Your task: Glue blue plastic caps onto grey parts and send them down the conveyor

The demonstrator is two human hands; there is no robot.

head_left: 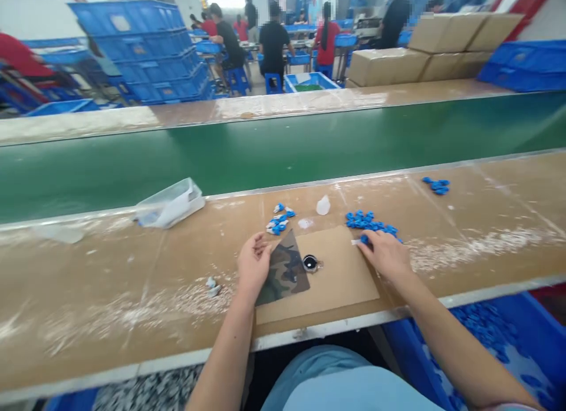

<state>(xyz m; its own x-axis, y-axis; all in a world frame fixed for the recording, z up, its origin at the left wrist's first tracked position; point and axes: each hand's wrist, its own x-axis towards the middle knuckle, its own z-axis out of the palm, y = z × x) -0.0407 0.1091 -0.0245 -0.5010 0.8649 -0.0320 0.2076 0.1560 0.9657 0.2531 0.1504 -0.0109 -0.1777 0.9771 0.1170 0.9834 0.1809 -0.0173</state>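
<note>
My right hand pinches a small blue plastic piece; a short white strip sticks out to its left. It is beside a pile of similar blue pieces. My left hand rests by the left edge of a camouflage-patterned sheet, fingers loosely curled with the thumb apart and nothing visible in them. The sheet lies on a piece of brown cardboard. On the cardboard, at the sheet's right edge, sits a small round black item with a metallic rim. Blue-and-white pieces lie just behind the sheet.
A green conveyor belt runs behind the worktable. On the table are a clear plastic tray, a whitish translucent piece, more blue pieces and grey pieces. A blue bin of parts stands below right.
</note>
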